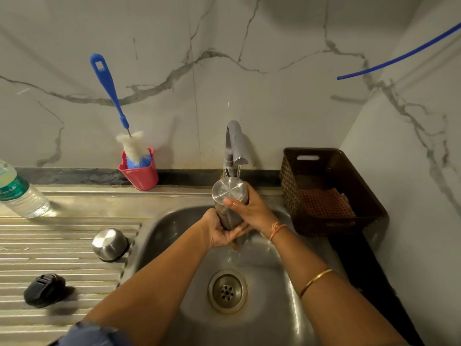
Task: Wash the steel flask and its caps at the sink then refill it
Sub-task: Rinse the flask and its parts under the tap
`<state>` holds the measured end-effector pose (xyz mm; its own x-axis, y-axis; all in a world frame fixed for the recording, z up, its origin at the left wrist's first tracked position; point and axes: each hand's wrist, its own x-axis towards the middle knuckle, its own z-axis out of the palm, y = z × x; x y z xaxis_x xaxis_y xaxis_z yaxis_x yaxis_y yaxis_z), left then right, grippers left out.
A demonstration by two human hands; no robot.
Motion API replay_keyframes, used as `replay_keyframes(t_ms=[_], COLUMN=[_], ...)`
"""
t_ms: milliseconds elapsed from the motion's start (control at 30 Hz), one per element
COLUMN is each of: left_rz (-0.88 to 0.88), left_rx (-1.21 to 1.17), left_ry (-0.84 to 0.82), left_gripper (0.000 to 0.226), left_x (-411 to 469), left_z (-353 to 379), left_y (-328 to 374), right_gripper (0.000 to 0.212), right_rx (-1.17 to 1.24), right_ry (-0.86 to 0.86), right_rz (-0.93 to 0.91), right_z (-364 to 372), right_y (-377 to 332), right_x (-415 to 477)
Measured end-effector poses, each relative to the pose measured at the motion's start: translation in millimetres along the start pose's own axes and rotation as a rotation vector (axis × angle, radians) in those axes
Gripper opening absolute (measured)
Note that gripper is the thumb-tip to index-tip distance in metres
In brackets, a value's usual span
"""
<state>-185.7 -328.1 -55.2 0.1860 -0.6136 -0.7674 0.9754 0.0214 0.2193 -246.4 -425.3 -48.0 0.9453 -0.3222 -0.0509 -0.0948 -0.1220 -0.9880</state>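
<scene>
Holding the flask (228, 193) over the sink (174, 221) with both hands at the moment, right under the tap (234, 143), which is running. What matters for the next bit is how it's pointing. The long axis is close to upright, leaning a little toward the tap, and the flat ringed end on top looks like the base, so I reckon the mouth is pointing down at the drain. I can't see the mouth, since my hands cover that end, but water is dribbling out below them.

My left hand (219, 229) is curled round the lower end from the left. My right hand (252, 211) is wrapped round the upper body from the right, thumb up near the rim of the base. So both hands have a proper grip on it, one stacked under the other.

The steel cap (109, 243) and the black cap (45, 289) are both sitting on the drainboard (62, 245) to my left, well apart from the flask. My left hand is the nearer one for those. The bottle brush (109, 96) is standing in the red cup (141, 174) at the back, also on the left.

To refill it I'd have to flip it end over end first, and wet steel is slippery, so I'd keep one hand clamped on while the other shifts.
</scene>
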Motion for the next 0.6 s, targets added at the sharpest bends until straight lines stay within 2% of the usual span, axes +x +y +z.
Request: replay_keyframes(t_ms=[67,133,233,400,467,600], left_rz=[0.013,0.059,0.320,0.655,0.743,0.782], left_rx=[0.216,0.407,0.596,0.976,1.048,0.954], left_ry=[0.028,0.061,0.088,0.038,0.045,0.065], left_gripper=[0.066,0.077,0.086,0.081,0.077,0.060], left_x=[-2.9,-7.1,0.6,7.7,10.9,12.6], left_z=[-1.1,0.1,-3.8,-21.5,-25.8,-29.2], left_y=[0.4,-2.3,-4.2,-8.5,-7.4,-9.8], right_gripper=[0.043,0.040,0.044,0.035,0.031,0.025], right_rx=[0.033,0.146,0.301,0.376,0.308,0.199], right_ry=[0.100,0.164,0.267,0.325,0.326,0.253], right_rz=[0.038,0.135,0.259,0.332,0.264,-0.002], right_z=[1.1,2.3,5.3,14.3,17.5,22.0], right_y=[-5.5,-11.2,-21.3,-36.2,-36.7,-32.7], right_x=[7.4,17.7,32.2,41.2,39.9,24.4])
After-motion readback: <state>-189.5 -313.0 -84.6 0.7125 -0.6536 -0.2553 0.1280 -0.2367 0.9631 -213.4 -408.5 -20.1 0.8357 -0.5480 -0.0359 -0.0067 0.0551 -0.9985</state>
